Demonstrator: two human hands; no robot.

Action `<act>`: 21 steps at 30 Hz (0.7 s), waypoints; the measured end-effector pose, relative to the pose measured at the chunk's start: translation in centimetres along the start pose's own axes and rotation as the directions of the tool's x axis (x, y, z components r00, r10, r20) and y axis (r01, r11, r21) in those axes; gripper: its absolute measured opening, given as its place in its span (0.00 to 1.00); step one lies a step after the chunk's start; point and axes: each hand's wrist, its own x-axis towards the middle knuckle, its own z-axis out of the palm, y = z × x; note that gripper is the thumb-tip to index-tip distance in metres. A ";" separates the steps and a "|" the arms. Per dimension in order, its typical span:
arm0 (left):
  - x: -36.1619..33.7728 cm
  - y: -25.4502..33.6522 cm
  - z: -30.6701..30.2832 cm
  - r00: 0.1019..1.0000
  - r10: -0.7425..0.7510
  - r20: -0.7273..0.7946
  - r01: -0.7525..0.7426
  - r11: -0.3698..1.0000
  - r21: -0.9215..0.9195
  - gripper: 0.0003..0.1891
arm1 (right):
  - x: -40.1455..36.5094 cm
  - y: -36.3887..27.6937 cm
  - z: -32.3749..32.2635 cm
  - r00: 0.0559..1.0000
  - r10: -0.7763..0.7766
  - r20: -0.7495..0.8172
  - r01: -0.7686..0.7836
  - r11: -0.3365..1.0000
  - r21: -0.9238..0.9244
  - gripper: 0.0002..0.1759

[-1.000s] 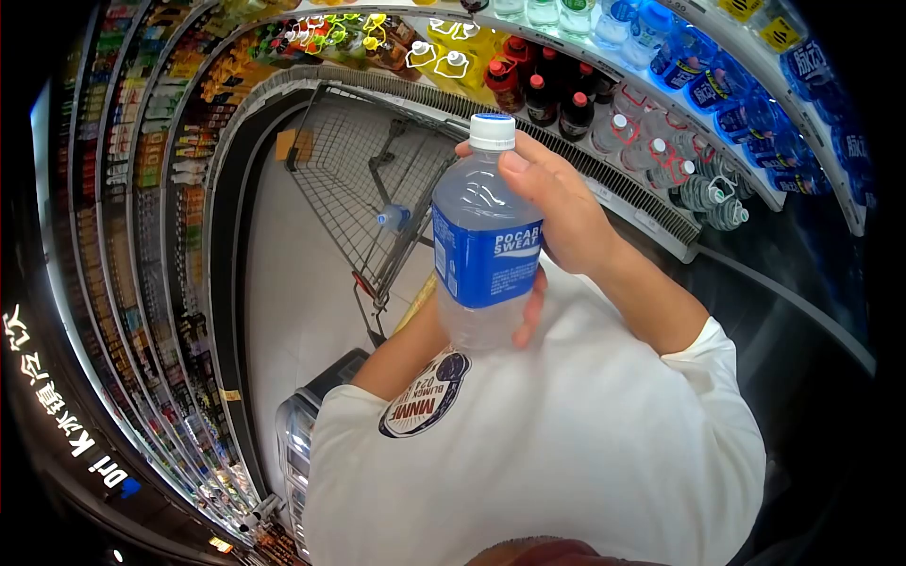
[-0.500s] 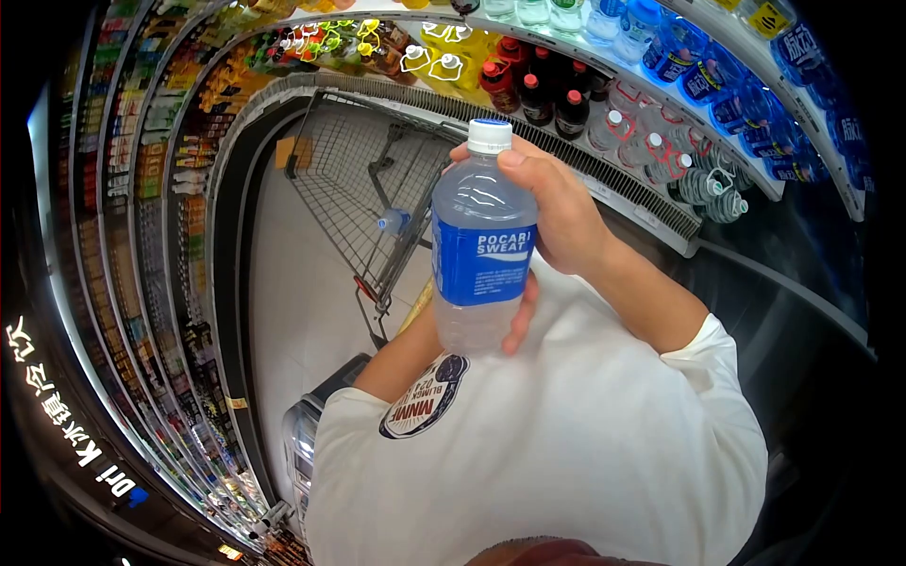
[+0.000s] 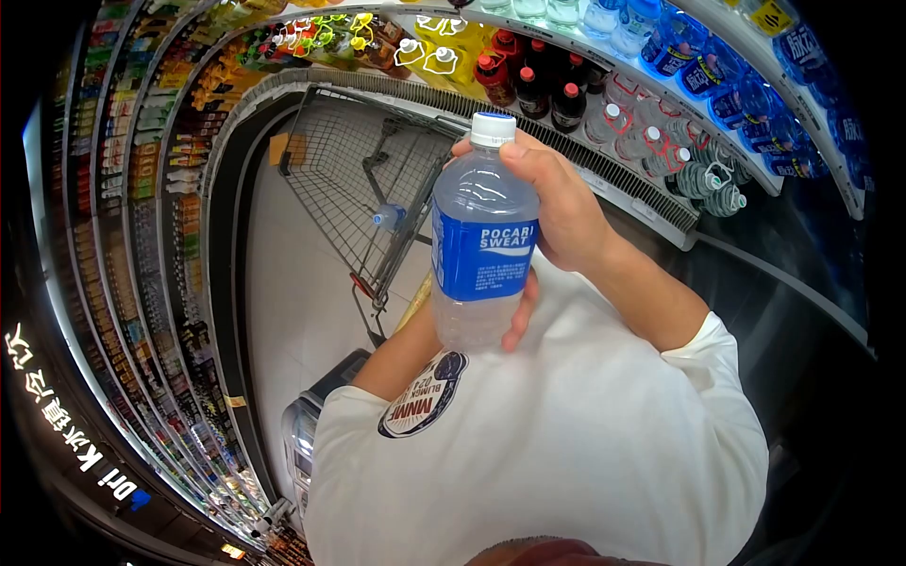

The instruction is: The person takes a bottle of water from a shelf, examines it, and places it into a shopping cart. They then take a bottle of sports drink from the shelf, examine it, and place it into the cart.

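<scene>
The shopping cart [image 3: 330,179] is made of wire, and one small bottle [image 3: 389,217] lies at the bottom of it. The shelf [image 3: 618,184] beside the cart is full of drinks: dark bottles with red caps [image 3: 543,90], clear bottles [image 3: 651,141] and blue bottles [image 3: 727,99]. The bottle [image 3: 483,236] is held up in front of the person's white shirt [image 3: 566,434], just beside the cart. It stands almost straight. It is clear plastic with a white cap and a blue label with white words that say POCARI SWEAT. A cloudy, pale drink fills it nearly to the top. The right hand [image 3: 566,208] grips the bottle near its top, with the thumb by the cap. The left hand [image 3: 522,311] holds it from below, mostly hidden behind it, with only the fingers peeking out.
</scene>
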 end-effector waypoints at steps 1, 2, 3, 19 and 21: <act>0.0 0.0 0.0 1.000 0.007 0.000 -0.007 1.000 0.001 0.37 | 0.1 0.0 0.0 1.000 0.001 0.000 -0.001 1.000 0.006 0.28; 0.0 0.1 0.0 1.000 0.014 0.000 -0.014 1.000 0.004 0.37 | 0.2 0.0 0.0 1.000 0.001 0.001 -0.001 1.000 0.012 0.28; 0.0 0.1 0.0 1.000 0.021 0.002 -0.021 1.000 0.007 0.38 | 0.3 0.0 0.0 1.000 0.000 0.003 0.000 1.000 0.015 0.28; -0.6 2.1 -1.9 0.992 0.123 -0.013 -0.117 0.969 0.218 0.35 | 2.6 0.2 -0.8 0.993 0.043 -0.112 -0.031 0.994 0.105 0.23; -0.4 2.5 -2.3 0.981 0.166 -0.101 -0.144 0.970 0.197 0.35 | 3.3 0.8 -1.6 0.992 0.021 -0.125 -0.007 0.993 0.114 0.23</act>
